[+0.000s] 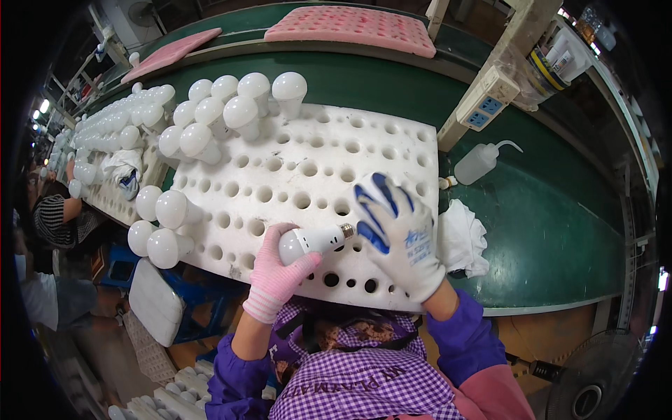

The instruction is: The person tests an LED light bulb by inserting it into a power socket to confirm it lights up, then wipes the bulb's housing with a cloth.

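Note:
My left hand (275,271), in a pink knit glove, grips a white light bulb (305,243) by its round globe. The bulb lies sideways over the holed white foam tray (276,178), its metal screw base pointing right. Beside that base is my right hand (402,234), in a white glove with blue-coated fingers. Its fingers are spread, with nothing seen in them. Several bulbs (241,112) stand in the tray's far left part, and a few more (171,210) lean at its left edge.
A white squeeze bottle (477,162) and a crumpled white cloth (463,238) lie right of the tray on the green table (539,231). A post with a socket strip (484,105) rises behind. Pink foam trays (350,29) rest at the back. Another person (59,210) sits far left.

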### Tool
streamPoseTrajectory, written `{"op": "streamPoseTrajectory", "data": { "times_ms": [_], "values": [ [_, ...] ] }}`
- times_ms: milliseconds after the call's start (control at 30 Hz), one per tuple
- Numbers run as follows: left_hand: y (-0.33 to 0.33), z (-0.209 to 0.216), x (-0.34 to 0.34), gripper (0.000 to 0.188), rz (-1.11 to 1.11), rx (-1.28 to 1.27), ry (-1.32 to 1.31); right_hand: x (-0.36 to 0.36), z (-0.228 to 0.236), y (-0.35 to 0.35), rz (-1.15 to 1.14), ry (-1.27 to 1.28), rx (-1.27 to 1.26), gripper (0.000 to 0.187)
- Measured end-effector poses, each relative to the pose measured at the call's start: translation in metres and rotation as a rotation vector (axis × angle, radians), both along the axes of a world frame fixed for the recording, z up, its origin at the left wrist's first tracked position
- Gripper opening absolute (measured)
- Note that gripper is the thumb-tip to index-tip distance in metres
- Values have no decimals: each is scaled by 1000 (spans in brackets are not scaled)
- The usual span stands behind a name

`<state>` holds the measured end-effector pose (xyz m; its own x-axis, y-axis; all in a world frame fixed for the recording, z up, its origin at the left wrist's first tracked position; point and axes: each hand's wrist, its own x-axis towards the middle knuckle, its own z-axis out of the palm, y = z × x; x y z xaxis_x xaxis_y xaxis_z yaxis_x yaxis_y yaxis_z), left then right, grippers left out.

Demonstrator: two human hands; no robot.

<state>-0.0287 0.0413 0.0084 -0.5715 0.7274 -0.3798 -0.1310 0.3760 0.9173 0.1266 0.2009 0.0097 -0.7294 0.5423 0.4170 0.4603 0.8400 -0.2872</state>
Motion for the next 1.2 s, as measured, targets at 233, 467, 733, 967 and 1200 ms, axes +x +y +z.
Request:
{"op": "streamPoseTrajectory", "data": {
  "times_ms": [233,467,733,967,1200],
  "values": [
    [-10,6,3,53,41,58,9,-7,0,18,-57,17,39,55],
    [-11,15,15,55,64,178,-279,111,-65,51,-590,-143,175,60],
    [0,9,24,62,-93,233,-513,124,-28,20,-292,558,-518,36],
    [8,4,39,58,-210,252,-812,61,8,-23,347,387,-466,51],
    [4,-2,62,59,-143,464,-65,53,3,-30,141,592,-764,27]
  ]
}}
